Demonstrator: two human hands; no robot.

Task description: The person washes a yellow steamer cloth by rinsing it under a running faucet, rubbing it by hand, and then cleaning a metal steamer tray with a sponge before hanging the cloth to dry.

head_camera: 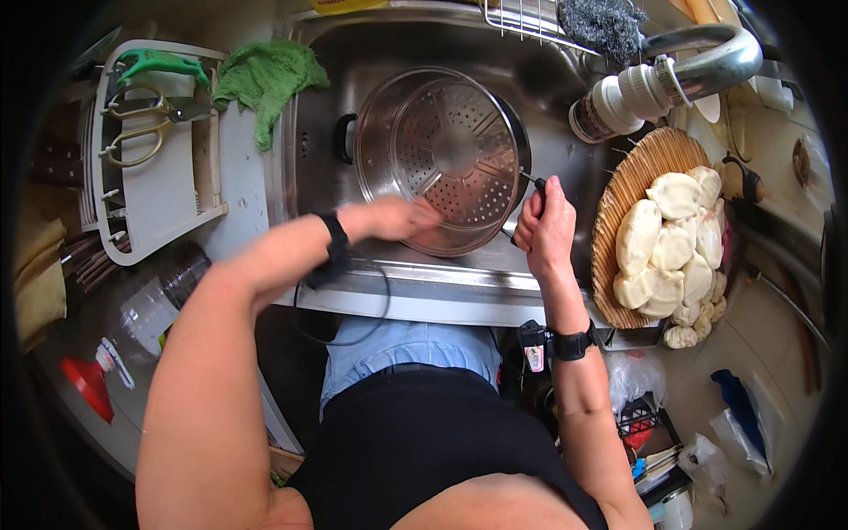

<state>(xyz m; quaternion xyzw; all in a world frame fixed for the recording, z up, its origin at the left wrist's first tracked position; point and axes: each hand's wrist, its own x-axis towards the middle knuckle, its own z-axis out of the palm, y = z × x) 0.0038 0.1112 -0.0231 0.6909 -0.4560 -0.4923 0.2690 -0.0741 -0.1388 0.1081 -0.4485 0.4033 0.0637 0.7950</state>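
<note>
A stainless steel steamer pot (457,149) with a perforated bottom sits tilted in the metal sink (563,199). One black loop handle (345,139) shows on its left side. My right hand (550,222) grips the other black handle at the pot's right, with the thumb on top. My left hand (404,218) is blurred and lies over the pot's near-left rim, its fingers reaching over the inside. Whether those fingers hold anything is hidden by the blur. Both wrists wear black bands.
Peeled pale root pieces (676,245) cover a round woven mat (616,232) at the sink's right edge. The faucet (662,79) reaches over the back right corner. A green cloth (268,79) hangs on the left rim, beside a rack (159,152) holding gold-handled scissors (142,126).
</note>
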